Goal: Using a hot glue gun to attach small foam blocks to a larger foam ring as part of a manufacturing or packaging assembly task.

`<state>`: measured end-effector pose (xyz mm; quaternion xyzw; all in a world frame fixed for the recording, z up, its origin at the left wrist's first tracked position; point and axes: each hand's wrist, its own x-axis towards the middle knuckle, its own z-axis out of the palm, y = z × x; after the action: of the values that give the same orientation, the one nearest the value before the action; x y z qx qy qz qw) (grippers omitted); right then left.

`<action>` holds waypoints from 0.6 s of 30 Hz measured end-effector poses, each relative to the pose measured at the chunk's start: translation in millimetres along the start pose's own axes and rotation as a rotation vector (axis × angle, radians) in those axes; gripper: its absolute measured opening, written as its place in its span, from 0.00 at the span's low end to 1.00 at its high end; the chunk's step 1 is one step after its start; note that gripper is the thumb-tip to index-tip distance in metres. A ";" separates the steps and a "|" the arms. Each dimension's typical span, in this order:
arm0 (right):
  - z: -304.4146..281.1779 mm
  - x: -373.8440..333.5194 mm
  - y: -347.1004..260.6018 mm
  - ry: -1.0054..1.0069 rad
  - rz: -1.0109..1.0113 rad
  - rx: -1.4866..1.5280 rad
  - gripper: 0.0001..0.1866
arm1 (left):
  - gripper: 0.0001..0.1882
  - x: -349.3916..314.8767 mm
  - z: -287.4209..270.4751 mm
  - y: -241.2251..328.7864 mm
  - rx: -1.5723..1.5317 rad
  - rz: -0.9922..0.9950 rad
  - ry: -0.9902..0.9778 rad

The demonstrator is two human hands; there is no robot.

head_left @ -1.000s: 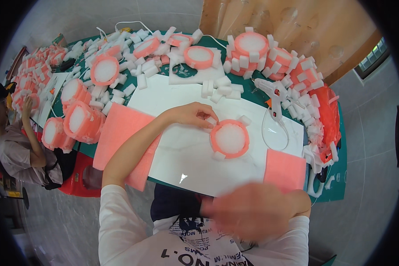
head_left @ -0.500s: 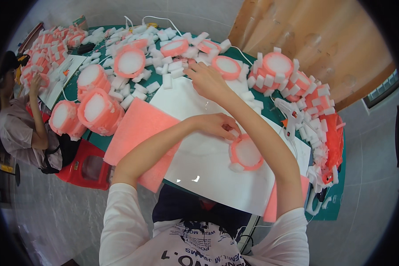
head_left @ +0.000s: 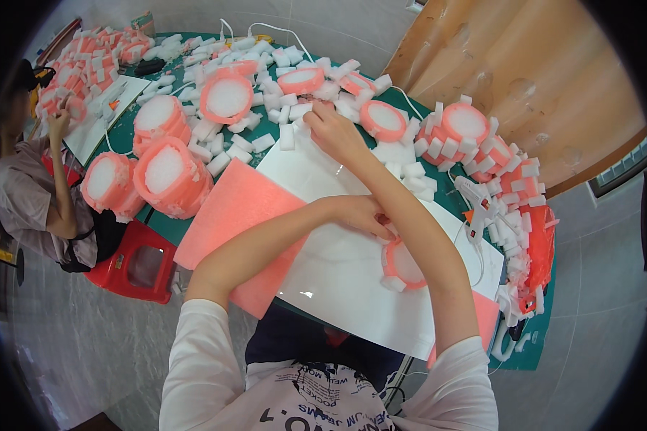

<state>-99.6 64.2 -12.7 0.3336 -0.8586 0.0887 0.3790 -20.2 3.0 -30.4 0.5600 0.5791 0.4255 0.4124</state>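
In front of me lies a round pink foam ring with a white centre (head_left: 405,265), partly hidden by my right forearm. A small white block (head_left: 393,284) sits on its near edge. At its far edge is my left hand (head_left: 366,217), closed, with a small white foam block (head_left: 390,233) at its fingertips. My right arm crosses over the left one. Beyond, at the edge of the foam pile, my right hand (head_left: 332,135) is closed, its fingertips pinching what looks like another white foam block (head_left: 300,126).
A white sheet (head_left: 338,276) covers the work area, beside a pink foam sheet (head_left: 241,230). White foam blocks (head_left: 241,151) and pink foam rings (head_left: 226,97) crowd the green table. A glue gun (head_left: 474,205) lies right. Another person (head_left: 43,194) works at left near a red stool (head_left: 133,262).
The view has shifted, so the table appears further right. My left hand has its fingertips closer to the ring's far edge. My right hand stays by the foam pile, fingers more closed.
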 end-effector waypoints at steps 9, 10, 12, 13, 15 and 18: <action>-115.5 -17.3 -28.3 0.270 -0.375 -0.242 0.18 | 0.14 -5.2 0.1 5.2 0.068 0.090 0.016; -120.6 -21.9 -29.3 0.266 -0.371 -0.250 0.18 | 0.14 -4.5 0.3 5.9 0.064 0.064 0.016; -130.0 -30.5 -30.6 0.299 -0.300 -0.177 0.21 | 0.13 -3.8 0.9 8.2 0.060 0.042 0.008; -135.3 -34.7 -30.9 0.295 -0.295 -0.185 0.21 | 0.13 -3.9 1.1 10.1 0.042 0.029 0.009; -145.0 -41.8 -31.6 0.326 -0.277 -0.209 0.23 | 0.13 -3.7 1.6 9.4 0.026 0.017 0.005; -151.9 -52.2 -33.9 0.369 -0.315 -0.267 0.18 | 0.14 -3.2 2.0 4.0 0.004 0.015 0.008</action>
<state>37.5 126.3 52.7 0.3883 -0.7166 -0.0261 0.5789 -17.0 -0.1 -27.2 0.5633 0.5773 0.4296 0.4060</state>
